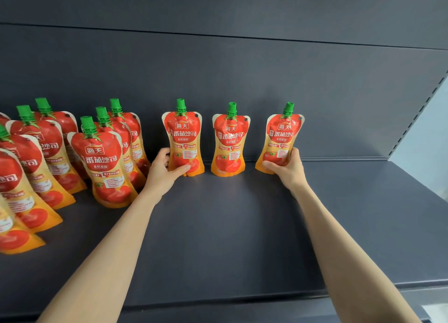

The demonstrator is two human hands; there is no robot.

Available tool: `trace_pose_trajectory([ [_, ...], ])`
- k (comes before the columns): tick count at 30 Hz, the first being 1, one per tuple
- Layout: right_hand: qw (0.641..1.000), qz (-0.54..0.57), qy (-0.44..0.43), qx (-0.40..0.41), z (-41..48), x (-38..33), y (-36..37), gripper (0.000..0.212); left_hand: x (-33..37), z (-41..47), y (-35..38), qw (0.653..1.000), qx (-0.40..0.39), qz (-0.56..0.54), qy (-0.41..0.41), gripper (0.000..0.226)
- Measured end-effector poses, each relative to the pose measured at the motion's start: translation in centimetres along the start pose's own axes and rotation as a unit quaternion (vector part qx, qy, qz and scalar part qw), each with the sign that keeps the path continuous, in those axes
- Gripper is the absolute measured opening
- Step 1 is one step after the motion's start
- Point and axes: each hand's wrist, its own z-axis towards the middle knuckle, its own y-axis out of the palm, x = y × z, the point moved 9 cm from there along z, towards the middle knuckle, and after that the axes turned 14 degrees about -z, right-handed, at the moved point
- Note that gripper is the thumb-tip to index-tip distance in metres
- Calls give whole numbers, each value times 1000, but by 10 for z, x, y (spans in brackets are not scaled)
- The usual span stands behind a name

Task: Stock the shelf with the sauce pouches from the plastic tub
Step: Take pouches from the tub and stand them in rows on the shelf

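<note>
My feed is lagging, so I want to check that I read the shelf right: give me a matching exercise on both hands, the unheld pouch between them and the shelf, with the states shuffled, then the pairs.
Things:
1 left hand
2 right hand
3 middle pouch
4 shelf

States:
A grips the tilted rightmost pouch
B stands upright, untouched
C dark grey, bears every pouch
D grips the upright pouch left of the middle one

Pairs: 1-D, 2-A, 3-B, 4-C

Bare shelf (230, 238) before pouches (229, 141)
</note>
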Motion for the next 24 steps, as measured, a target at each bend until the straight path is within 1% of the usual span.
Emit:
trace_pose_trajectory([
  [2, 1000, 2, 4, -13, 5, 1, 1, 58, -1, 0, 0, 1000, -4, 0, -3, 65],
  [5, 999, 18, 4, -29, 9, 3, 3, 53, 0, -1, 2, 1000, -12, -5, 3, 57],
  [14, 998, -1, -12, -64, 8, 3, 12, 57, 1, 1, 2, 1000, -21, -5, -2, 47],
  [24, 997, -37, -3, -66, 3, 2, 11, 64, 0, -3, 5, 999, -28, 5, -17, 54],
])
